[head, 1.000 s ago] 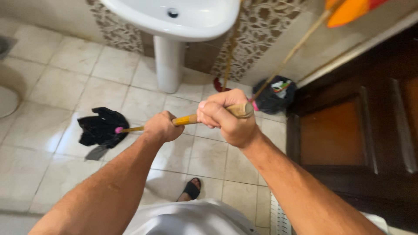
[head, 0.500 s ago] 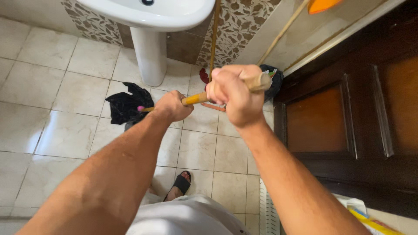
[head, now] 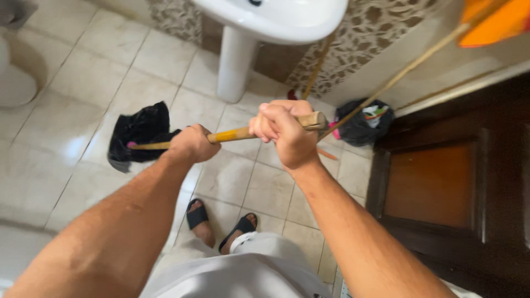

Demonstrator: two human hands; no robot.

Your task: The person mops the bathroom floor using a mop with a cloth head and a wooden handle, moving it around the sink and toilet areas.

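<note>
both fists on the mop handle [head: 243, 133], wooden with a yellow stretch in the middle. left hand [head: 193, 144] lower down, wrapped tight round the shaft, knuckles up. right hand [head: 282, 130] clamped at the very top, thumb side toward the camera, blunt end of the handle poking out just past the fingers. handle slanting down and away to the left, ending in a black cloth [head: 139, 134] bunched on the floor tiles [head: 66, 110], a spot of pink showing where shaft meets cloth. cloth lying left of the white sink pedestal [head: 234, 63], apart from it. two feet in black sandals [head: 218, 221] planted on the tiles below the hands. further back, a black bag [head: 361, 121] slumped against the wall, near a dark wooden door [head: 441, 182]. two more sticks [head: 397, 74] leaning by the patterned wall behind the right hand.
</note>
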